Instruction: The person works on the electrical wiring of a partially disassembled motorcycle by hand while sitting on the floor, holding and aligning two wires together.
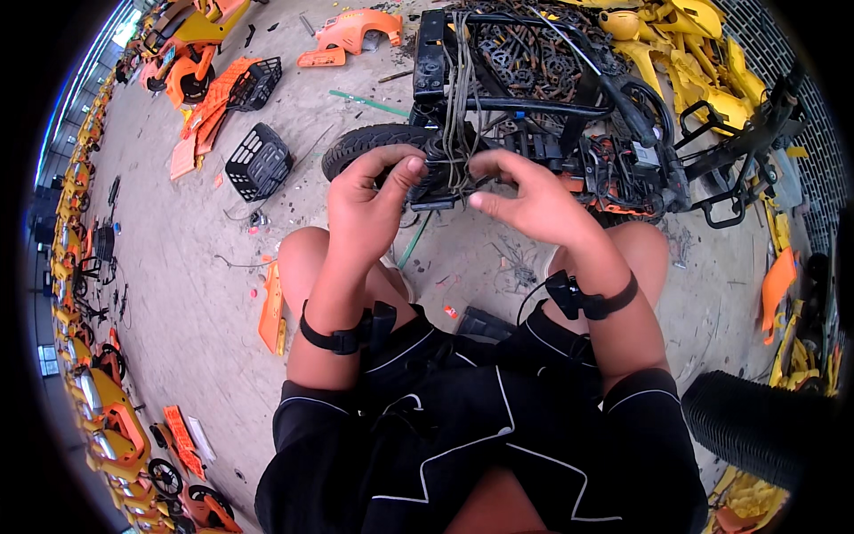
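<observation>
A bundle of grey-green cords [460, 89] hangs over a black metal frame [430, 67] in front of me and runs down between my hands. My left hand [366, 200] is at the left of the bundle, thumb and forefinger pinched together beside dark parts. Whatever lies in that pinch is too small to make out. My right hand [531, 198] is at the right of the cords, fingers bent and thumb apart from them, with nothing visible held. The frame belongs to a stripped scooter lying before me; its black tyre [369, 142] is behind my left hand.
Black crates [259, 163] and orange panels [358, 34] lie on the concrete floor to the left and far side. Metal parts [525, 58] are heaped beyond the frame. Yellow panels [712, 80] pile up by the right wall. A black ribbed object [747, 427] is at my lower right.
</observation>
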`<state>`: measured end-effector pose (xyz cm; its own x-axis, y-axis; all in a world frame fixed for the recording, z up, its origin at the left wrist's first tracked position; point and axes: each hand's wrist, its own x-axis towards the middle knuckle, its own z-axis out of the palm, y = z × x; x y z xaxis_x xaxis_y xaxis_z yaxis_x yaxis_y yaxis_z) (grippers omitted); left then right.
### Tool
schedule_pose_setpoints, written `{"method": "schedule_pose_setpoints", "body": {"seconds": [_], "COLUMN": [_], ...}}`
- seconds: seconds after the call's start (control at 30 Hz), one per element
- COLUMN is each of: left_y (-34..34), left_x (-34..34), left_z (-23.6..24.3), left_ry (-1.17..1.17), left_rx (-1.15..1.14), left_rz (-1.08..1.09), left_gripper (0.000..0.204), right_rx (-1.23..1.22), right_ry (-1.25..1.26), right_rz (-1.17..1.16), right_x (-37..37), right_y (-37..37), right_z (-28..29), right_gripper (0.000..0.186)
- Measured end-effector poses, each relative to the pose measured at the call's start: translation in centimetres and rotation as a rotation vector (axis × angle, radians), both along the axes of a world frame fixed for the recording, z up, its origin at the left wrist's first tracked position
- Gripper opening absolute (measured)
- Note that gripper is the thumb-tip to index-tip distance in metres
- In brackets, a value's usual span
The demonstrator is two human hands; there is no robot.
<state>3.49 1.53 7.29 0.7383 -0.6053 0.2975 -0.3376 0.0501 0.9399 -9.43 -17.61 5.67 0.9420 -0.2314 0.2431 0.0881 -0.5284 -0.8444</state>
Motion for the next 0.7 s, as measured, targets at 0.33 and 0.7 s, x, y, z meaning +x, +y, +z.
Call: {"method": "schedule_pose_setpoints", "body": {"seconds": [0.33, 0.7], "left_y": [-0.7, -0.3], "left_x": [-0.5, -0.8], "left_z": [0.3, 0.0], "left_ry": [0.202, -0.387], "left_rx": [0.008, 0.214], "left_rz": [-0.001, -0.004], "left_gripper": [0.018, 0.002], "right_rx": [0.677, -0.398], "right_ry": [0.063, -0.397], "right_rz": [0.043, 0.101], "right_x": [1.8, -0.1], "right_y": [3.1, 2.7], "right_z": [-0.3, 3.2], "right_gripper": [0.027, 0.011]}}
